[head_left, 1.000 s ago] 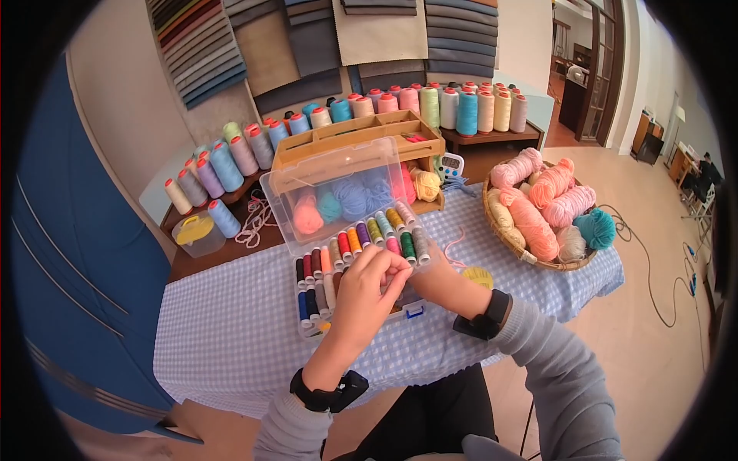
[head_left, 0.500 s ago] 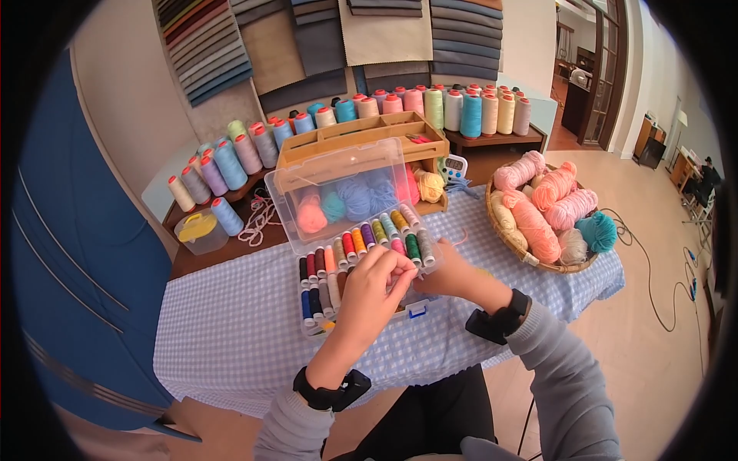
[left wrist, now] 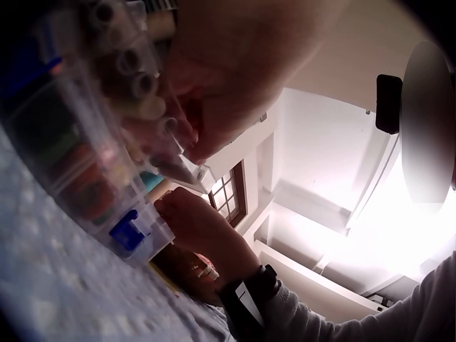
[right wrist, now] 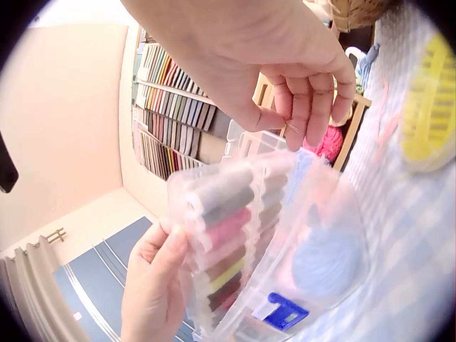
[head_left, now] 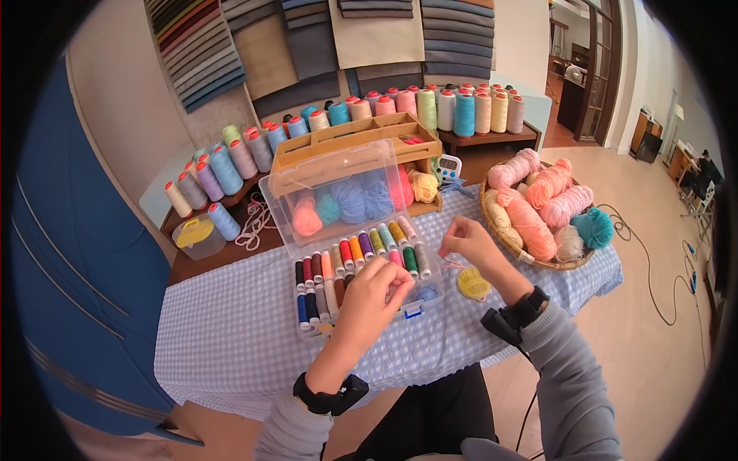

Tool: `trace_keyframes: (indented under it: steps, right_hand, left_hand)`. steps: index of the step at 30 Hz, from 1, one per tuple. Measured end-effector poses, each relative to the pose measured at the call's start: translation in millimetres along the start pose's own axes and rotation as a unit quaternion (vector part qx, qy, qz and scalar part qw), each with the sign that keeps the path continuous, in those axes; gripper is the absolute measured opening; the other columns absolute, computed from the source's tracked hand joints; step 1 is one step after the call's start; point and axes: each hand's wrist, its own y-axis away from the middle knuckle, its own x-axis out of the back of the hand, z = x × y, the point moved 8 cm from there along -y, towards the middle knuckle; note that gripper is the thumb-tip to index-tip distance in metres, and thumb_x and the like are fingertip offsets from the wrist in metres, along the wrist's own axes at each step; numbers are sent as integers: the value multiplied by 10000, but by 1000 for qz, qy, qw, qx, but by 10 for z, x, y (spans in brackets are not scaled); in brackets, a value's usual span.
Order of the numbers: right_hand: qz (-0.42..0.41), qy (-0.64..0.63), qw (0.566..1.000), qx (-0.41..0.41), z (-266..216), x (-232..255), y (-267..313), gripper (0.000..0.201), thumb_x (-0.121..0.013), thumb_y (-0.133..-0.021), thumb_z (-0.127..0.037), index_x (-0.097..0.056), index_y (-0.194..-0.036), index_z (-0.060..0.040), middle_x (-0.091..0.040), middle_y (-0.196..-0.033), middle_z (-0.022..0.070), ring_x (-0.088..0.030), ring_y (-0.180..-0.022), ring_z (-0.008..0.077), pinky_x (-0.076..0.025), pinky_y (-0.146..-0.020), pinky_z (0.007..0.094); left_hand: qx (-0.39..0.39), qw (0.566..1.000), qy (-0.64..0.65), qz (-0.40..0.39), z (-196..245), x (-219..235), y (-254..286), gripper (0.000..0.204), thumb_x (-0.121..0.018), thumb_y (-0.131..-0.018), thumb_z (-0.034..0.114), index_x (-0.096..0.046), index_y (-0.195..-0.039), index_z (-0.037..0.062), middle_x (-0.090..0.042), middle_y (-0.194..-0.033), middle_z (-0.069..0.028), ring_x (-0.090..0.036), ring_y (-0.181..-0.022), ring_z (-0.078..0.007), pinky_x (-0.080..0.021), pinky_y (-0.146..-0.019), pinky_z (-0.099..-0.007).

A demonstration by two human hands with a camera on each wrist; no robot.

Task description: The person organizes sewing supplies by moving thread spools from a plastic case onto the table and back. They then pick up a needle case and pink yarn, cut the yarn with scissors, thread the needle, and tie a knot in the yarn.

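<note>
My left hand (head_left: pixel 373 296) pinches the edge of a clear tray (right wrist: pixel 182 235) of thread spools, its thumb on the near face in the right wrist view. The tray stands tilted over the front of a clear plastic box (head_left: pixel 307 332), whose lid (head_left: pixel 338 196) is raised. Below it a blue yarn ball (right wrist: pixel 328 263) shows in the box. Right of the box, my right hand (head_left: pixel 475 244) is up in the air with thumb and fingertips together on a thin needle-like thing (right wrist: pixel 292 127). Under this hand lie a yellow slotted round case (head_left: pixel 473 283) and pink yarn (right wrist: pixel 388 128).
A wicker basket (head_left: pixel 492 224) of yarn skeins stands at the right on the checked tablecloth (head_left: pixel 223 330). Behind the box is a wooden organizer (head_left: pixel 346 134), with a small timer (head_left: pixel 448 167) beside it. Thread cones (head_left: pixel 223 169) line the back; a yellow-lidded tub (head_left: pixel 198 237) sits at left.
My right hand has drawn away from the tray's right side toward the basket, baring the yellow case and the blue yarn in the box. The left hand stays at the tray.
</note>
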Motion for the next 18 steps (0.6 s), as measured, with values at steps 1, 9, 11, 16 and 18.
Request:
trace_keyframes:
  steps: [1,9,11,16,18]
  right_hand:
    - [0,0,1000,0,7,68,17,118,-578,-739,-61,-480,-740,4,-526,-630,27,-555,-607,110,-454,-573,228]
    - [20,296,953,65,-139,315,362,68,-516,-782,-44,-463,-801,-6,-534,-677,100,-555,-618,213,-439,-569,308]
    - [30,343,936,72,-150,320,452,76,-522,-774,-47,-472,-799,4,-550,-675,147,-555,-602,286,-434,-565,355]
    - [-12,491,864,112,-26,276,564,39,-539,-738,-56,-529,-753,-21,-549,-729,161,-547,-718,337,-440,-655,412]
    - [-32,484,868,108,-47,251,606,32,-541,-732,-56,-535,-739,-25,-542,-742,154,-542,-740,332,-442,-673,402]
  left_hand:
    - [0,1000,-5,-20,-32,-71,26,77,-611,-774,55,-552,-806,16,-510,-777,-85,-558,-702,-222,-452,-626,-309]
    - [-43,995,-72,-54,-125,-340,165,114,-611,-777,101,-534,-787,18,-512,-796,-99,-530,-764,-276,-425,-683,-361]
    - [-39,995,-67,-57,-117,-335,162,115,-611,-777,100,-534,-790,16,-511,-794,-101,-528,-764,-277,-425,-681,-362]
    - [-45,995,-80,-45,-53,-321,155,107,-603,-781,92,-538,-810,12,-509,-791,-105,-524,-763,-278,-423,-676,-364]
    - [-37,997,-71,-18,24,-287,154,93,-588,-792,89,-542,-826,15,-510,-790,-105,-522,-760,-280,-424,-671,-370]
